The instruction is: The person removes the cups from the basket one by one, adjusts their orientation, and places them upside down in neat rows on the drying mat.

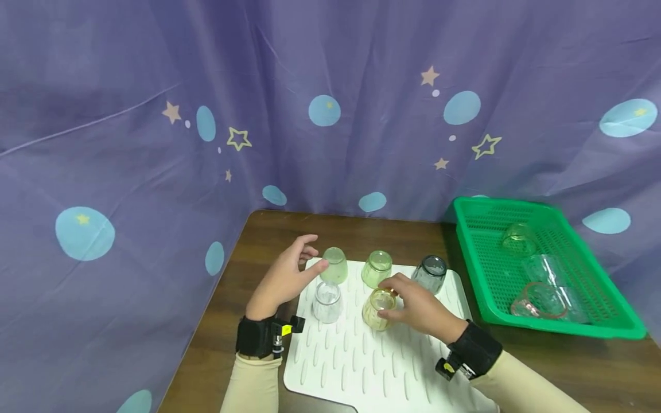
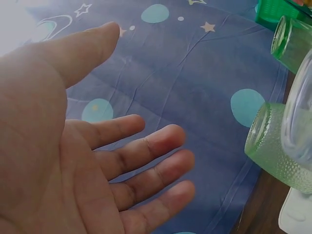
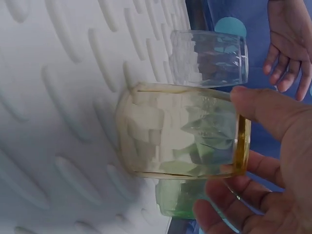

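My right hand (image 1: 420, 310) has its thumb and fingers around the upper end of a yellow-tinted glass (image 1: 373, 318), which stands on a white ridged mat (image 1: 356, 370). In the right wrist view, the thumb lies on one side of this glass (image 3: 170, 131) and the fingers on the other. My left hand (image 1: 284, 279) holds nothing; its fingers are spread loosely in the left wrist view. Closest to it are a pale green textured glass (image 1: 335, 269) and a clear glass (image 1: 327, 307). Behind the yellow one stands a light green glass (image 1: 376, 272).
A dark grey glass (image 1: 430, 278) is at the mat's back right. Farther right, a green plastic basket (image 1: 472, 258) contains several glasses, one with a pinkish rim (image 1: 539, 312). A patterned purple curtain (image 1: 361, 115) hangs behind the brown wooden table (image 1: 227, 310).
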Available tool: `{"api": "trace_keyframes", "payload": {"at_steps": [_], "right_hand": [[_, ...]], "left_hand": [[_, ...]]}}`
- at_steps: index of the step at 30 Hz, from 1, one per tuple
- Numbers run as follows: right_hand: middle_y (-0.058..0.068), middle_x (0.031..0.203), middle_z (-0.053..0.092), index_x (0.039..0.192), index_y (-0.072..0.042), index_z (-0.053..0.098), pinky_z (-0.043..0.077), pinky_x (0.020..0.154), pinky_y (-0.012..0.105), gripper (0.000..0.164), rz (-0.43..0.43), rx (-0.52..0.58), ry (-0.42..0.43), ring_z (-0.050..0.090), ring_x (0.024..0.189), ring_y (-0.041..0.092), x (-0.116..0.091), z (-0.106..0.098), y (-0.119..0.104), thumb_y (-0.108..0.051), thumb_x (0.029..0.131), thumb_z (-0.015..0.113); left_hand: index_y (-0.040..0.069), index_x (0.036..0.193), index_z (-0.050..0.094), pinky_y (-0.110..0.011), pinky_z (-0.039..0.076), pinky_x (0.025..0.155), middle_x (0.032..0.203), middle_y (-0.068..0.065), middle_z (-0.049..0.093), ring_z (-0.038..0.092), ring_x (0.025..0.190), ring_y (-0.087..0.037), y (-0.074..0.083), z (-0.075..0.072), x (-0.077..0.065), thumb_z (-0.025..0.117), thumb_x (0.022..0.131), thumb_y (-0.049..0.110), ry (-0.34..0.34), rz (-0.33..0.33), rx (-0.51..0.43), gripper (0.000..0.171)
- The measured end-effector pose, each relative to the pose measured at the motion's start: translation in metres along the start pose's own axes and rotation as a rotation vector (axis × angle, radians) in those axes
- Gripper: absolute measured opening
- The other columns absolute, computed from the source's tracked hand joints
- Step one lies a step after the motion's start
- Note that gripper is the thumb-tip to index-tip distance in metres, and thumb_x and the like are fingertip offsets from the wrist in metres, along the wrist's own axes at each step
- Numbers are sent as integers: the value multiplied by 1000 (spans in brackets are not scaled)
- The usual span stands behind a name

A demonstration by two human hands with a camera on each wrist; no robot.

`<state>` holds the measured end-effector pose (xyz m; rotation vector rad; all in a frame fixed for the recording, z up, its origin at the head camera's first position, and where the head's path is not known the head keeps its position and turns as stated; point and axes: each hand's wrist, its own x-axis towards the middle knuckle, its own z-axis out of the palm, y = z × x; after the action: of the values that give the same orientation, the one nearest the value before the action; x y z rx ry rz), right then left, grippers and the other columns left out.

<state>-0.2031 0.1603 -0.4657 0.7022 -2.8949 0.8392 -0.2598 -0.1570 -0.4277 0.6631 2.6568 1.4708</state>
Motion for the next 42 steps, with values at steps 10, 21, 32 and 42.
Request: {"api": "trace_keyframes", "payload": {"at_steps": [10,21,32,42], "right_hand": [[-5,115,62,136,-17,60,51,65,25,54,-167,6,125,62,89,13,24,-32,-7,-33,90,81],[28,139,42,149,3,42,47,93,57,63,150,-86,211,50,119,44,52,-151,101,-23,98,71],[54,123,41,138,27,36,48,82,69,110,633,-271,-176,50,109,65,26,-179,200,-74,96,50],[48,105,55,116,30,54,55,72,58,96,866,-240,-265,61,89,55,-21,-174,238,-65,97,53]], "left_hand": [[16,160,31,-50,51,103,124,-12,62,63,113,-23,-18,-38,-34,66,102,40,149,22,26,71],[17,161,29,-49,52,99,120,-5,63,64,110,-20,-24,-45,-58,66,102,40,149,-26,72,73],[24,159,32,-46,52,99,120,-2,63,63,109,-17,-19,-37,-45,65,100,51,101,-58,19,73],[24,159,33,-47,50,103,127,0,61,60,118,-21,-15,-21,-28,70,96,52,33,-31,18,78]]}}
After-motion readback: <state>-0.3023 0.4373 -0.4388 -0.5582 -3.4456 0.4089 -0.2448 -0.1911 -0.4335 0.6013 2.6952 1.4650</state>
